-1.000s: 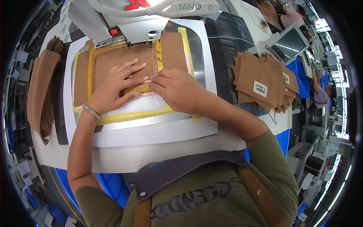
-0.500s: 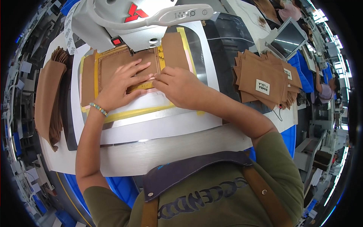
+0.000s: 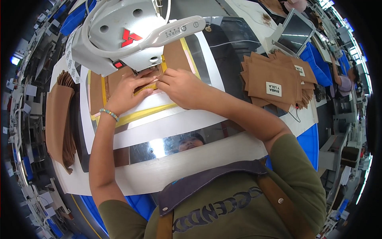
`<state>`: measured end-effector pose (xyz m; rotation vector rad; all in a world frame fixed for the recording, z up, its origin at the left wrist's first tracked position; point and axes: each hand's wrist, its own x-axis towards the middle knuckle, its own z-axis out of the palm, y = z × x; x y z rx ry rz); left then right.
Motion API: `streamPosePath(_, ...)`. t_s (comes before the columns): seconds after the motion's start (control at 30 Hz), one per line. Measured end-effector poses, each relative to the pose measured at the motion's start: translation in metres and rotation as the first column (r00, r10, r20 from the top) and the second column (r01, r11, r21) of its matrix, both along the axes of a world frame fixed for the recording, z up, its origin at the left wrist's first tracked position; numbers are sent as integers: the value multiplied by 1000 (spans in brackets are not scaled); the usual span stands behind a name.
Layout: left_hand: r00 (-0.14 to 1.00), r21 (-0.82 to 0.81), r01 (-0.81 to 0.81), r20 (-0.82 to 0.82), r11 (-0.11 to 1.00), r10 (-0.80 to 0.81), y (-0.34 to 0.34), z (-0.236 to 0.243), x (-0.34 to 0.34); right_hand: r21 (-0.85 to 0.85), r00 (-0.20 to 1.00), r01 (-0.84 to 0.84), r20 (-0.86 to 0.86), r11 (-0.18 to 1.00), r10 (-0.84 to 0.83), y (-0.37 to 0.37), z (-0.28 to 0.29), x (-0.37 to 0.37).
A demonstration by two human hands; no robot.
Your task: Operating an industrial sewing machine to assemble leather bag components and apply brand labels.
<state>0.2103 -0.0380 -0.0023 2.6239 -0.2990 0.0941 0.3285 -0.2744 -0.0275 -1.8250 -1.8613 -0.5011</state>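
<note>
A brown fabric piece (image 3: 113,84) lies in a white sewing template (image 3: 153,126) edged with yellow tape, beneath a white sewing machine head (image 3: 107,44). My left hand (image 3: 126,92) rests flat on the fabric with thumb and fingers apart; some fingertips are hidden under the machine head. Close to its right, my right hand (image 3: 181,88) has its fingers bent and pressed together at the yellow strip (image 3: 151,86) along the fabric's near edge. Whatever those fingers grip is too small to make out.
Folded brown fabric pieces (image 3: 59,123) hang in a stack at the left. Several brown pieces with white labels (image 3: 266,75) are piled at the right, in front of a screen (image 3: 293,34). A shiny metal plate (image 3: 171,147) shows along the near side. Blue bins (image 3: 315,63) stand beyond.
The template and both hands have slid away from me, further under the machine head, uncovering the shiny plate. The whole view has shifted a little. Both hands keep nearly the same pose.
</note>
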Motion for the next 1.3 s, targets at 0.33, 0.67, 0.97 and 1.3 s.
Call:
streamPosePath(0.33,992,-95,-123,-5,988,123,25,-20,16,-91,995,58,-77,994,-65,-33,7,-4)
streamPosePath(0.67,829,-203,-558,-91,805,551,95,-22,-20,-121,988,5,-154,993,-24,-40,-1,-4)
streamPosePath(0.97,789,278,-614,197,739,582,188,-44,-76,-185,968,137,-184,973,-171,-58,33,14)
streamPosePath(1.3,824,362,-565,203,741,529,159,-31,-78,-333,929,260,-169,906,-329,-130,48,52)
